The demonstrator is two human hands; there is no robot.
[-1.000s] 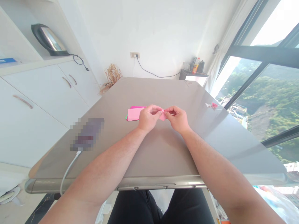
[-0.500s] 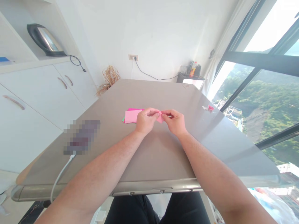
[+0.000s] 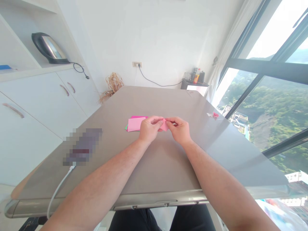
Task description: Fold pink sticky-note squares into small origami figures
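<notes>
A small piece of pink paper (image 3: 164,125) is pinched between both of my hands above the middle of the table. My left hand (image 3: 150,129) grips its left side with thumb and fingers closed. On the other side, my right hand (image 3: 178,129) pinches the paper's right edge, fingers bent. Parts of the paper are hidden behind the fingertips. Just left of my left hand lies a stack of coloured paper (image 3: 136,124), light pink on top with magenta and green edges showing beneath; my left hand covers its right end.
The grey table (image 3: 154,102) fills the middle. A blurred-out device (image 3: 83,146) with a white cable (image 3: 57,189) lies at left. Pink and clear scraps (image 3: 213,115) lie near the right edge. A kettle (image 3: 51,48) stands on the left shelf, a bottle (image 3: 196,76) on the far cabinet.
The whole view has shifted slightly, with the scene lower in the picture. Both hands still pinch the pink paper, which shows at a slightly different angle between the fingertips.
</notes>
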